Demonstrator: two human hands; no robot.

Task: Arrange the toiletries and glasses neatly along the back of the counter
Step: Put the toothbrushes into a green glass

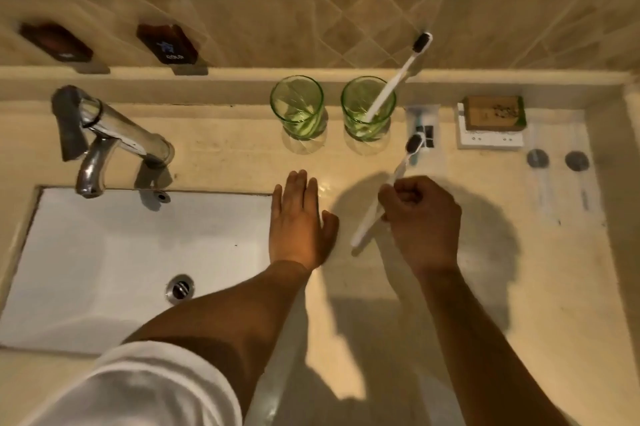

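Two green glasses stand side by side at the back of the counter: the left glass [298,108] is empty, the right glass [367,109] holds a white toothbrush [401,72] leaning against the tiled wall. My right hand [424,221] grips a second white toothbrush [391,190] by its handle, dark bristles pointing toward the back. My left hand [299,221] rests flat on the counter beside the sink, fingers straight. A small packet [423,124] lies right of the glasses, and a brown box [493,113] sits on a white box [490,140].
A chrome tap [114,134] and white sink [138,252] fill the left side. Two dark bottles [166,44] hang on the tiled wall. Two round grey caps [538,159] lie at the right near the side wall. A ledge [242,74] runs behind the glasses.
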